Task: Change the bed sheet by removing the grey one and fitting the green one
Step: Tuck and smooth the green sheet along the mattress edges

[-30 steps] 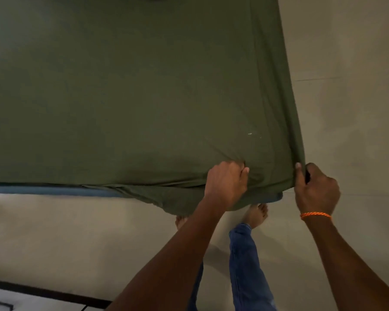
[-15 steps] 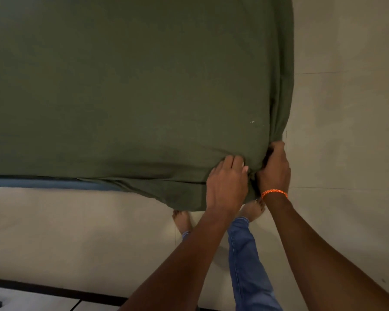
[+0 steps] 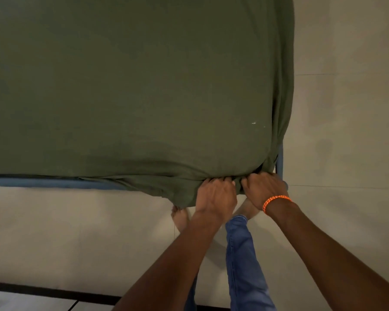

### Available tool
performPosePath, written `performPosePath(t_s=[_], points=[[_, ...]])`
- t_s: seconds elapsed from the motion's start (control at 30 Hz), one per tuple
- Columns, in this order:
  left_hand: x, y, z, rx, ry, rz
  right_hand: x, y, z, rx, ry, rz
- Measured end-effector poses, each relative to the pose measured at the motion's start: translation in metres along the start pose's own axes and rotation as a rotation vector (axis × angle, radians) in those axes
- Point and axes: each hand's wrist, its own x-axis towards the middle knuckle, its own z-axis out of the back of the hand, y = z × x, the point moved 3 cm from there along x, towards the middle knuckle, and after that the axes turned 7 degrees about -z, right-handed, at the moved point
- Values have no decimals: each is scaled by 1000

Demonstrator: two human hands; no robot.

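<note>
Head view: left hand [image 3: 216, 196] and right hand [image 3: 264, 185] are both gripping the green sheet [image 3: 144, 86] side by side, bunching its corner to tuck under the mattress above the bed frame [image 3: 43, 182].

Green sheet on the bed

The dull green sheet [image 3: 130, 90] lies smooth across the bed top, bunched into folds at the near right corner, a loose flap hanging below the edge.

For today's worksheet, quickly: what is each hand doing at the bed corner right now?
Left hand: closed, fingers curled into the olive-green cotton bed sheet at its edge.
Right hand: closed, gripping the same sheet at the corner.
</note>
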Motion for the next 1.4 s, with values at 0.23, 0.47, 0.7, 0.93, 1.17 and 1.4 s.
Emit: performPosePath(t_s=[0.23,0.47,0.7,0.93,1.17,1.4], points=[[33,17,-11,-306,313,78,-49,22,-9,311,-478,-80],[13,33,-5,-427,175,-68,-70,49,-23,418,-441,-15],[-90,68,7,-215,-478,128,-40,51,-22,230,-318,-31],[-121,139,-6,-14,-308,224,-4,62,-7,194,122,-156],[-65,161,21,-49,96,126,-30,90,-7,-11,-168,-140],[-38,170,16,73,336,50,-72,148,-42,22,-312,302]])
